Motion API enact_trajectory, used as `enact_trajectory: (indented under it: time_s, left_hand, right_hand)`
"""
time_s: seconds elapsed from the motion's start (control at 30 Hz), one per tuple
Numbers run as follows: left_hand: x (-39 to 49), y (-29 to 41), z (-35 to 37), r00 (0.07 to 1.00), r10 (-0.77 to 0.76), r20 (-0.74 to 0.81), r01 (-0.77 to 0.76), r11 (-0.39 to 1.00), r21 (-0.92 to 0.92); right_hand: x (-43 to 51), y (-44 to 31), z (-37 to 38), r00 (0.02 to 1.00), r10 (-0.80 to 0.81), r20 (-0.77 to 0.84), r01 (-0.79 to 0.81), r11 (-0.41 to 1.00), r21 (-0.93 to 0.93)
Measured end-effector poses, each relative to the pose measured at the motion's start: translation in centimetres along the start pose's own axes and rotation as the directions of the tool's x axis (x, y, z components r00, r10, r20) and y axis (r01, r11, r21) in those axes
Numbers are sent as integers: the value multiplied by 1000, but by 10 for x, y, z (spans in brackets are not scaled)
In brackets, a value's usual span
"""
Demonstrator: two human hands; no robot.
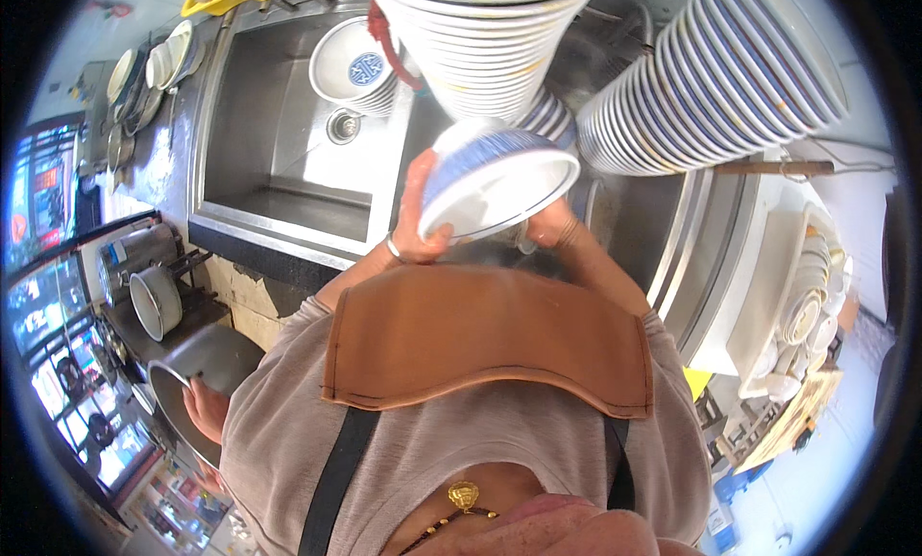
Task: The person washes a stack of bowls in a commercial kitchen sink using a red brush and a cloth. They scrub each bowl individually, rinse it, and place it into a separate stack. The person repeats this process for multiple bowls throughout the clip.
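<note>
My left hand [421, 221] grips the rim of a white bowl with a blue-patterned outer band [497, 196], thumb on the rim. The bowl is tilted over the right-hand sink basin, its inside towards me. My right hand [553, 225] is at the bowl's lower right side; its fingers are partly hidden behind the bowl, so its grip does not show. Just beyond rises a tall stack of white bowls [490, 59], with stains on some rims. A second tall stack of blue-banded bowls [713, 88] leans at the right.
A shorter stack of bowls [353, 66] stands in the left steel sink basin [245, 138], near its drain [343, 126]. At the lower left another person's hand [205, 410] holds a large metal pot [216, 354]. A crate of dishes [799, 311] is at the right.
</note>
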State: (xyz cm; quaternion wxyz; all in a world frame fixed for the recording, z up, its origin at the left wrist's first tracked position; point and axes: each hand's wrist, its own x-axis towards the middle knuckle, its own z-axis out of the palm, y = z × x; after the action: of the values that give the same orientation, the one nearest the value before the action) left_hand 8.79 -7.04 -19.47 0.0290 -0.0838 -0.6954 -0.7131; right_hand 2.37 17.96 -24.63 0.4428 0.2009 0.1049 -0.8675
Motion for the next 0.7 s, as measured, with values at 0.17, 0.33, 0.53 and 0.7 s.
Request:
enact_trajectory:
  time_s: [0.17, 0.33, 0.53, 0.7]
  left_hand:
    - [-22, 12, -73, 724, -351, -595, 94, 903, -418]
    - [79, -11, -177, 638, -465, -614, 124, 849, -514]
    - [157, -55, -164, 424, -560, -712, 167, 820, -547]
    - [72, -88, -44, 677, -422, -603, 182, 890, -418]
  right_hand:
    - [-13, 3, -4, 980, 20, -198, -118, 861, -495]
    - [-40, -12, -20, 948, -179, -263, 9, 842, -539]
    - [-79, -17, -25, 822, -441, -361, 136, 767, -627]
    - [-110, -23, -42, 718, -539, -441, 223, 778, -588]
